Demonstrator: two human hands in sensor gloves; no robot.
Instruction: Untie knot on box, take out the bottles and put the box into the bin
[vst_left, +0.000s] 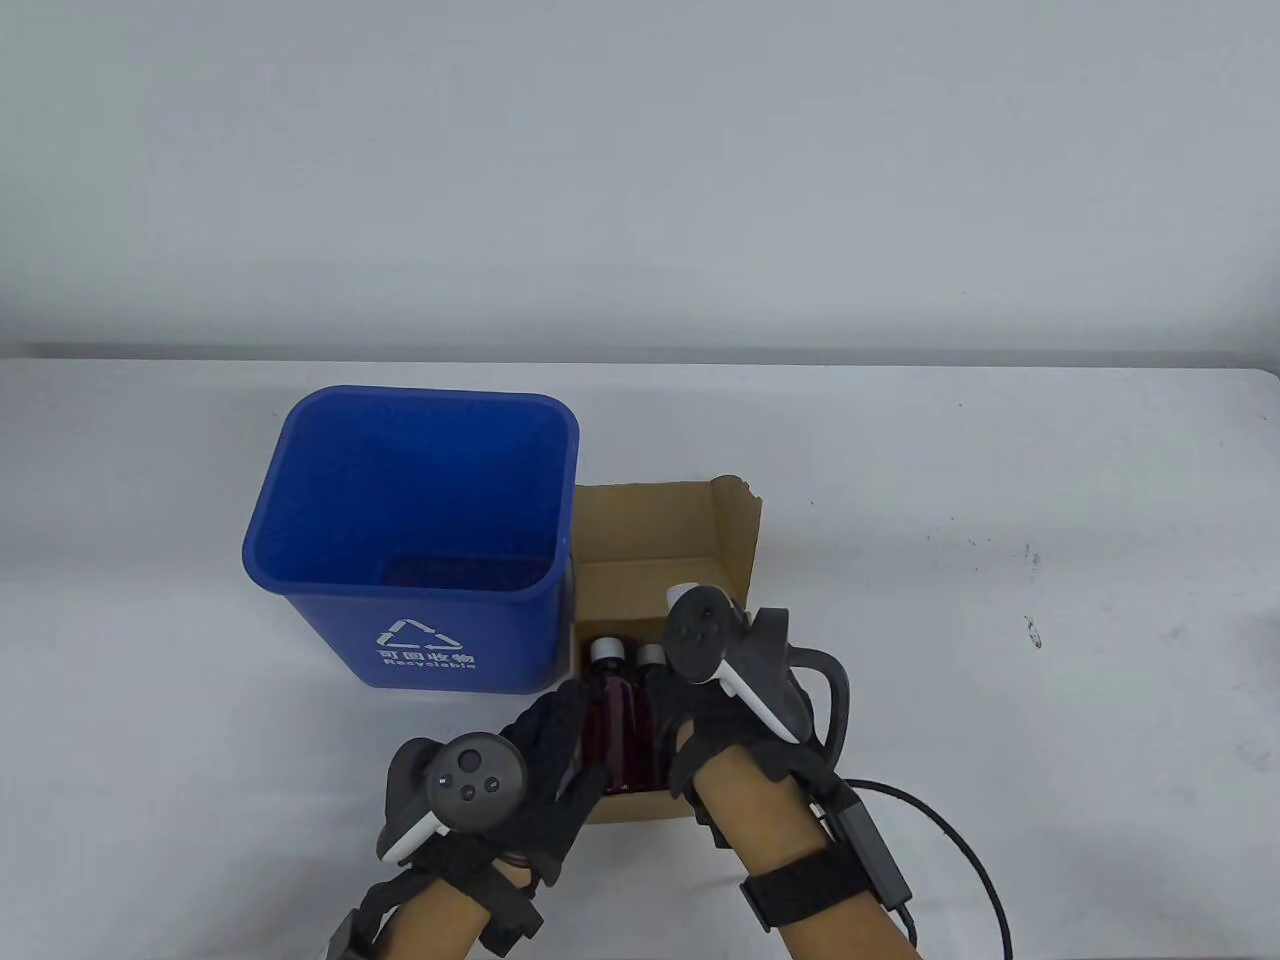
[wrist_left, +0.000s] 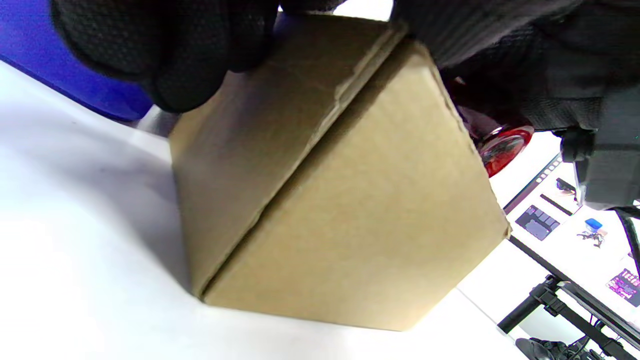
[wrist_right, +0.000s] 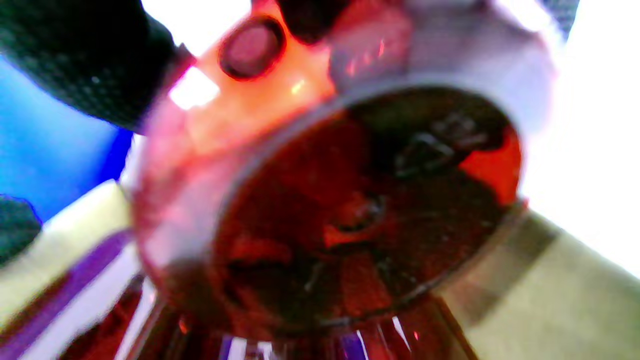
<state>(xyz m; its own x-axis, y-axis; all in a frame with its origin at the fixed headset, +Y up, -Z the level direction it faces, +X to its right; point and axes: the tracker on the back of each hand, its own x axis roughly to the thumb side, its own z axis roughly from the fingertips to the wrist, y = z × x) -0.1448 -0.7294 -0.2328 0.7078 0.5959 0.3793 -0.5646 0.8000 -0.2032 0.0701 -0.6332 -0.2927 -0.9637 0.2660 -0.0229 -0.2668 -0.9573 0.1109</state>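
Note:
An open brown cardboard box (vst_left: 650, 520) stands just right of the blue recycling bin (vst_left: 420, 395). Two bottles of dark red liquid with white caps stand inside it, one on the left (vst_left: 610, 715) and one on the right (vst_left: 652, 657). My left hand (vst_left: 560, 730) holds the box's near left wall; the left wrist view shows its fingers (wrist_left: 170, 50) curled over the top edge of the box (wrist_left: 350, 215). My right hand (vst_left: 690, 735) grips the right bottle. The right wrist view is filled by that bottle's round base (wrist_right: 360, 210), blurred, with a gloved finger (wrist_right: 75, 60) beside it.
The bin touches the box's left side and shows as blue in both wrist views (wrist_left: 60, 75) (wrist_right: 45, 150). A black cable (vst_left: 960, 830) runs from my right wrist across the table's near right. White table lies to the right of the box.

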